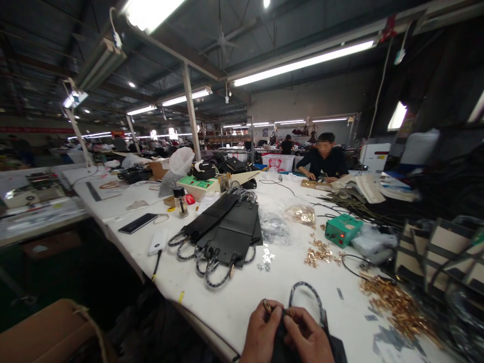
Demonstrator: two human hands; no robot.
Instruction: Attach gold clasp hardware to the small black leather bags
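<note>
At the table's near edge, my left hand (261, 330) pinches the edge of a black bag panel (338, 349). A small gold-coloured metal fitting (266, 306) shows at the left fingertips. My right hand (308, 334) is closed on the same panel, its thumb close to the left one. Behind the fingers rises the panel's rope-like grey-and-black handle (305, 285). Most of the panel is hidden beneath my hands and below the frame. Further up the table lies a stack of black bag panels (230, 229) with similar looped handles.
Gold metal fittings (401, 305) are heaped at right, with a smaller pile (319, 253) beyond. A green box with a red light (343, 230), a phone (138, 223), a white power bank (158, 242) and a jar (180, 201) stand around. A co-worker (323, 159) sits across the table.
</note>
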